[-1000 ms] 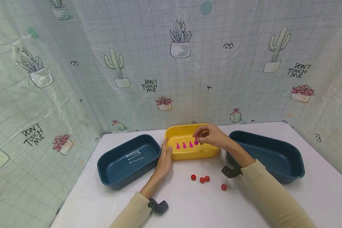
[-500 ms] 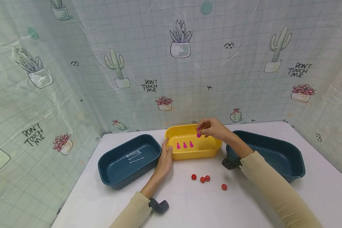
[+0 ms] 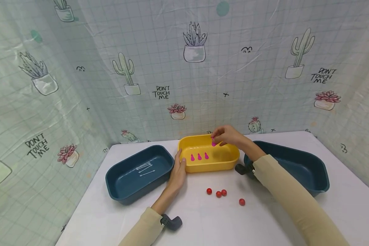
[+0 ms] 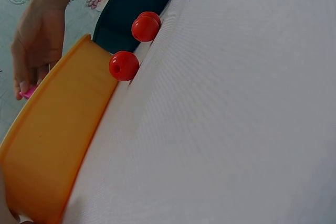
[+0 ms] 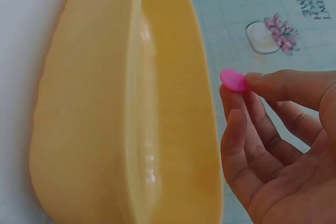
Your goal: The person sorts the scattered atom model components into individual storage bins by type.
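Note:
My right hand [image 3: 227,135] pinches a small pink pear-shaped piece [image 3: 213,144] between thumb and fingertips, above the back right part of a yellow tray [image 3: 213,167]. In the right wrist view the pink piece [image 5: 233,80] shows its rounded end, raised beside the tray wall. Three similar pink pieces [image 3: 199,156] stand in a row on the tray floor. At the tray's left end my left hand [image 3: 178,172] holds the rim by the front corner. Only a sliver of that hand appears in the left wrist view.
On the left, a dark blue tray [image 3: 123,194] holds several pale double-ended rods [image 3: 147,173]. Another dark blue tray [image 3: 313,171] stands at right, partly behind the right forearm. Several red beads [image 3: 218,194] lie on the white table [image 3: 209,222] in front. A patterned curtain [image 3: 221,68] hangs close behind.
My right hand has lifted the rightmost pink piece from the row, up and toward the tray's back. Three pink pieces stay in line. The left hand has kept its place.

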The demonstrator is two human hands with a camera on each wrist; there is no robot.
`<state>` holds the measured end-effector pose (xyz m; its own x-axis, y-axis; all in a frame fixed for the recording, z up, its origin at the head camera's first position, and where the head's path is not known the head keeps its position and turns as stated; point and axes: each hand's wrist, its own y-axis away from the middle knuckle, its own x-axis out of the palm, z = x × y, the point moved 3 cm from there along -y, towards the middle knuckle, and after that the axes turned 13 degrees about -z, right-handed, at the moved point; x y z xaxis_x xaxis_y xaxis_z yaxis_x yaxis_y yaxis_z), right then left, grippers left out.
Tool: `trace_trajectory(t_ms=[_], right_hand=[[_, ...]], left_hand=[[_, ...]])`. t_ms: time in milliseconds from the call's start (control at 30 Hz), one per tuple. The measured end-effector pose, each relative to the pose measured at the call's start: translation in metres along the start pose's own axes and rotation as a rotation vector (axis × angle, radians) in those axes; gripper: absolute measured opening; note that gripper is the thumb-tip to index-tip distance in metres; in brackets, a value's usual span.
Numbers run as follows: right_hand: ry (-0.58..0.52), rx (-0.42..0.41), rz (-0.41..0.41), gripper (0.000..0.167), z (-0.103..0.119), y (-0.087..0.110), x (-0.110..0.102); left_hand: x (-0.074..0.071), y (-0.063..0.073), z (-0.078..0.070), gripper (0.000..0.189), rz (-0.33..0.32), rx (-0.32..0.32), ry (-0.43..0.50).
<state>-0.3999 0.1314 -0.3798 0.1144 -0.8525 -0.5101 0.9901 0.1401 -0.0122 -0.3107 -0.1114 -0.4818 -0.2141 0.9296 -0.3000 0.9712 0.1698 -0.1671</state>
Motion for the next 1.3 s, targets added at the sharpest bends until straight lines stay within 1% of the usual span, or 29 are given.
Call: trace_trajectory(t_ms=[100,267,533,633,733,933,1100,1300], right_hand=[[0.002,0.016,-0.002,0.019,-0.003,-0.008,0.002],[0.01,0.039,0.009,0.026,-0.01,-0.019,0.005],[0.063,0.073,0.044,0.027,-0.022,-0.029,0.011],[0.096,0.06,0.062,0.027,-0.023,-0.03,0.015],[0.112,0.048,0.082,0.026,-0.023,-0.03,0.019],[0.149,0.056,0.109,0.024,-0.024,-0.029,0.025],[0.166,0.054,0.113,0.024,-0.032,-0.03,0.028],[0.23,0.054,0.09,0.015,-0.039,-0.027,0.031]], left_hand=[[0.0,0.0,0.0,0.057,0.0,0.001,0.001],[0.0,0.0,-0.002,0.057,-0.004,0.007,0.004],[0.001,-0.001,-0.001,0.057,-0.011,0.008,-0.001],[0.001,-0.002,-0.001,0.057,-0.008,0.003,0.002],[0.0,-0.002,0.0,0.057,-0.009,0.013,0.006],[0.0,0.0,0.0,0.056,-0.02,0.033,0.021],[0.0,0.0,0.0,0.056,-0.024,0.027,0.014],[0.001,0.0,0.001,0.056,-0.018,0.014,0.011]])
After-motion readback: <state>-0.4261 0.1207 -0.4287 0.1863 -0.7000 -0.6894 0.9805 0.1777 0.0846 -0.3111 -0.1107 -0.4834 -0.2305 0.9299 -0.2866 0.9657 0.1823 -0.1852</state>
